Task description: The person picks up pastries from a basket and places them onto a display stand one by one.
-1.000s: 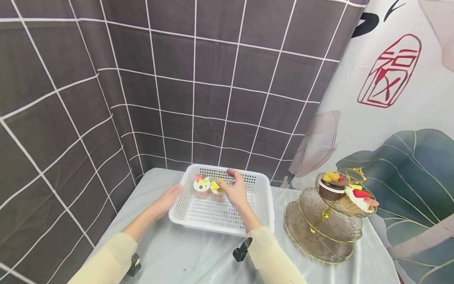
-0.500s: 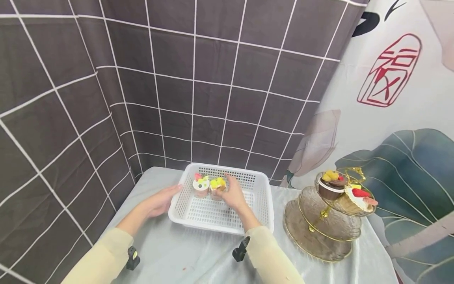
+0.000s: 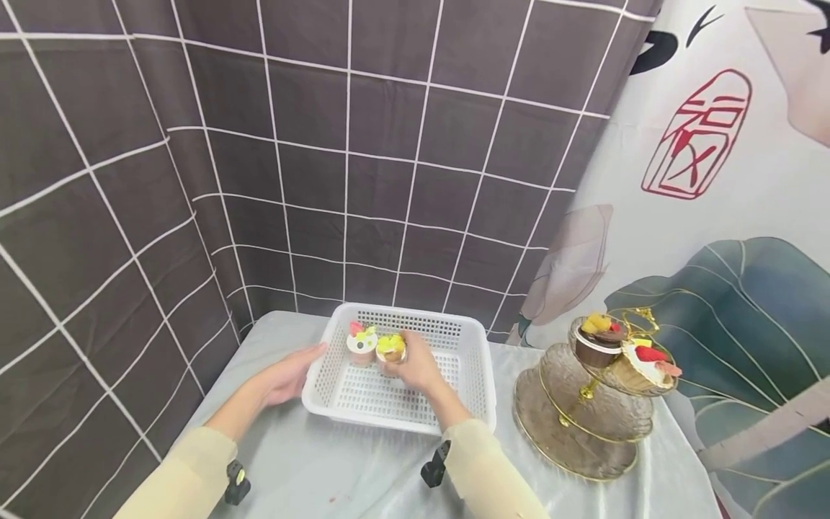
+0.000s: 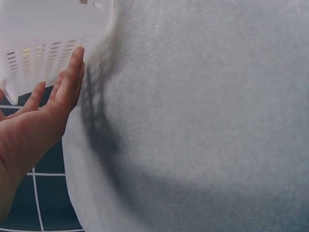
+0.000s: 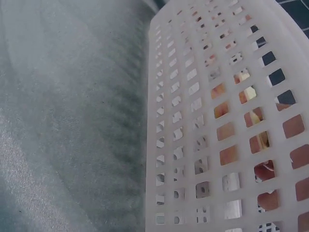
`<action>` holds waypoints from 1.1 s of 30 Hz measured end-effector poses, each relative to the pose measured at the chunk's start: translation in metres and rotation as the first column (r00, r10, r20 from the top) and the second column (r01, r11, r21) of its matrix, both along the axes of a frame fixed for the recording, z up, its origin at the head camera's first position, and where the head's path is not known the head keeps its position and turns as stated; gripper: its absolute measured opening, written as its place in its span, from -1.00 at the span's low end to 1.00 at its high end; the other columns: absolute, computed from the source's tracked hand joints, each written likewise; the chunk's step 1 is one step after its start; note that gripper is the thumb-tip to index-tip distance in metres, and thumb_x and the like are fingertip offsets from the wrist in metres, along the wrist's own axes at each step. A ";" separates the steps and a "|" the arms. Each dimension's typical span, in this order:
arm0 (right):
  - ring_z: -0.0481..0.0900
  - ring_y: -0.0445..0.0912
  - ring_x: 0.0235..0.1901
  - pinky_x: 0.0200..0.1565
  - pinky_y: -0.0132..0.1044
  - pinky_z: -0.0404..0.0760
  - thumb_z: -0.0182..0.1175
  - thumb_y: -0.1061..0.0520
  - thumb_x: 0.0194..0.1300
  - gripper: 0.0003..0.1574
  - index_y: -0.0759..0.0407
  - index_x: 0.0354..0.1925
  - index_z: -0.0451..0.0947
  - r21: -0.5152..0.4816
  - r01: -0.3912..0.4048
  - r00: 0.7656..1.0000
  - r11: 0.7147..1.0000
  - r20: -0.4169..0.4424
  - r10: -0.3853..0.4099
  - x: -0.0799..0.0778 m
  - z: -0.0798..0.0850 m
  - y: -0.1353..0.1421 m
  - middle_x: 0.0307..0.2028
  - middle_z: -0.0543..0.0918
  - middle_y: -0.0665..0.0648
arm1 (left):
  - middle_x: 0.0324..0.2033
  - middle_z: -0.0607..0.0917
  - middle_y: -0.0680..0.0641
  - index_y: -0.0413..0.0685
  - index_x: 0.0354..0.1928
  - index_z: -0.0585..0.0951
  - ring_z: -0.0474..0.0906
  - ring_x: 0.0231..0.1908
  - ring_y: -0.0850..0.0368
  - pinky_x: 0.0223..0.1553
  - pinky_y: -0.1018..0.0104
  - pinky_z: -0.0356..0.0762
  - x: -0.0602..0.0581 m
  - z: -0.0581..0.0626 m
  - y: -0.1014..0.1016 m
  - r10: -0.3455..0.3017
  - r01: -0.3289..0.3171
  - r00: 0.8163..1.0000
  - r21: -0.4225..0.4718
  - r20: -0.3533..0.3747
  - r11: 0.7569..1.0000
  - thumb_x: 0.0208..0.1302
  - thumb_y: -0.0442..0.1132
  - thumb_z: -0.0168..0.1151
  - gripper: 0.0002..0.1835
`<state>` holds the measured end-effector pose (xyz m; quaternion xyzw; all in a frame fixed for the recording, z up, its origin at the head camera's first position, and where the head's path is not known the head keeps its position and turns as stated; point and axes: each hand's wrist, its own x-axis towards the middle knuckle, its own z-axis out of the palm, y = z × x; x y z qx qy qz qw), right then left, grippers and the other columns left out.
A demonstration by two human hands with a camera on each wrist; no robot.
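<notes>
A white perforated plastic basket (image 3: 415, 425) holds two small dessert cups at its left end. One is a pink cup with cream and red and green topping (image 3: 361, 344); beside it is a yellow-topped dessert cup (image 3: 391, 349). My right hand (image 3: 421, 366) grips the yellow-topped cup from its right side, thumb toward me. In the right wrist view the basket wall (image 5: 212, 121) hides most of that hand, leaving patches through the holes. My left hand (image 3: 285, 376) lies against the basket's left side. The left wrist view shows its fingers (image 4: 72, 79) extended along the wall.
To the right stands a tiered glass stand (image 3: 577, 450) with gold rims. Its top tier carries a chocolate cupcake (image 3: 598, 346) and a cream tart with a strawberry (image 3: 645, 366). A pale cloth (image 3: 337, 468) covers the table, and a dark gridded curtain (image 3: 389, 180) hangs behind.
My right hand has come down from above the yellow-topped cup and closed its fingers round it. The left hand stays at the basket's side. The head view has shifted slightly.
</notes>
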<state>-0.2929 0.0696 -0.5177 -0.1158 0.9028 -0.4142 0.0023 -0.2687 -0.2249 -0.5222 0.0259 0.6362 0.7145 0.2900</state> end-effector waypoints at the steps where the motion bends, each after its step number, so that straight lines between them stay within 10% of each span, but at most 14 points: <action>1: 0.51 0.27 0.33 0.44 0.20 0.44 0.63 0.14 0.11 0.06 0.35 0.46 0.36 -0.003 -0.003 1.000 1.000 -0.001 0.003 0.000 -0.001 0.000 0.34 0.54 0.35 | 0.54 0.26 -0.43 -0.10 0.71 -0.08 0.30 0.49 -0.39 0.34 -0.35 0.47 0.000 0.000 0.000 -0.004 0.004 1.000 0.001 -0.002 1.000 0.71 0.27 -0.23 -0.17; 20: 0.65 0.14 0.13 0.23 0.10 0.65 0.63 0.08 0.09 -0.02 0.29 0.38 0.42 0.026 -0.045 0.999 0.999 -0.003 0.045 0.006 0.003 0.001 0.18 0.65 0.28 | 0.54 0.24 -0.45 -0.13 0.71 -0.10 0.32 0.48 -0.38 0.34 -0.25 0.51 0.008 0.002 0.003 -0.028 0.027 0.998 -0.013 -0.061 1.000 0.72 0.27 -0.30 -0.17; 33: 0.62 -0.05 0.04 0.11 -0.06 0.68 0.59 0.02 0.11 -0.13 0.19 0.31 0.49 -0.116 -0.084 0.954 0.990 -0.296 0.047 0.040 0.066 0.038 0.05 0.68 0.06 | 0.54 0.29 -0.40 -0.10 0.71 -0.05 0.36 0.46 -0.32 0.35 -0.23 0.52 0.002 -0.001 -0.001 -0.020 0.019 0.999 -0.024 -0.047 1.000 0.70 0.30 -0.24 -0.15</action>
